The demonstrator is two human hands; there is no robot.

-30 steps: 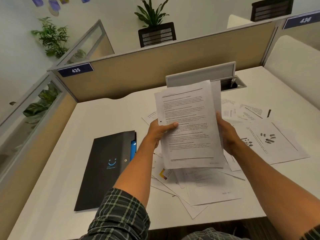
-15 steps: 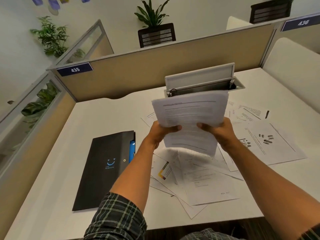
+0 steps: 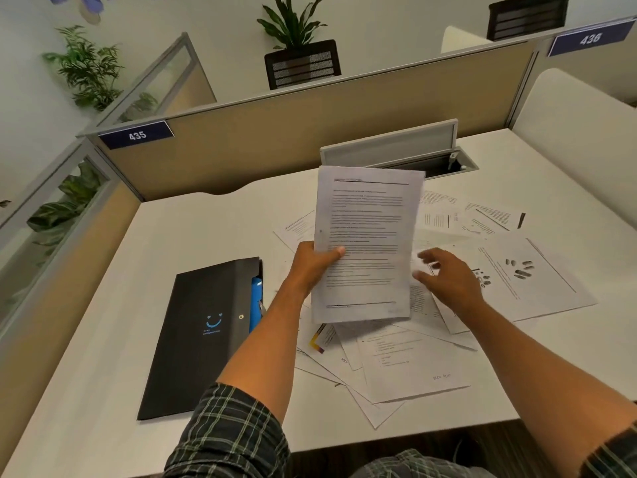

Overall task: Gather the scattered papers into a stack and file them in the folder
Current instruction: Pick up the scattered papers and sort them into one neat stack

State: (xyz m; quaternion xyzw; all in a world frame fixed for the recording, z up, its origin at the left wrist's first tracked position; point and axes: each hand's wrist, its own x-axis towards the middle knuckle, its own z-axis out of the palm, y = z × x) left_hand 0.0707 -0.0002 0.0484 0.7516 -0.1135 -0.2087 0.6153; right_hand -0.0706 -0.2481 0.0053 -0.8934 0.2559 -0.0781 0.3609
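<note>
Left hand: the left hand (image 3: pixel 312 267) grips a stack of papers (image 3: pixel 367 243) by its left edge, thumb across the printed front, fingers behind; the stack is held upright above the desk (image 3: pixel 193 229), slightly tilted.
Right hand: the right hand (image 3: pixel 448 279) is blurred, fingers spread and relaxed, holding nothing, just right of the stack's lower right edge and above the loose sheets.
Scattered papers: loose sheets (image 3: pixel 410 367) lie overlapping on the desk under and around both hands, fanning out toward the near edge below the left hand.
Marked sheet: a large sheet with dark fingerprint-like marks (image 3: pixel 531 274) lies flat just right of the right hand.
Far sheets: several smaller printed sheets (image 3: pixel 482 219) lie beyond the right hand, overlapping each other.
Folder: the black folder (image 3: pixel 203 336) lies closed and flat on the desk to the left of the left forearm, apart from the loose sheets, with a blue smile mark on its cover and a blue edge showing along its right side.
Sleeves: plaid sleeves (image 3: pixel 234 432) are rolled up on the arms.
</note>
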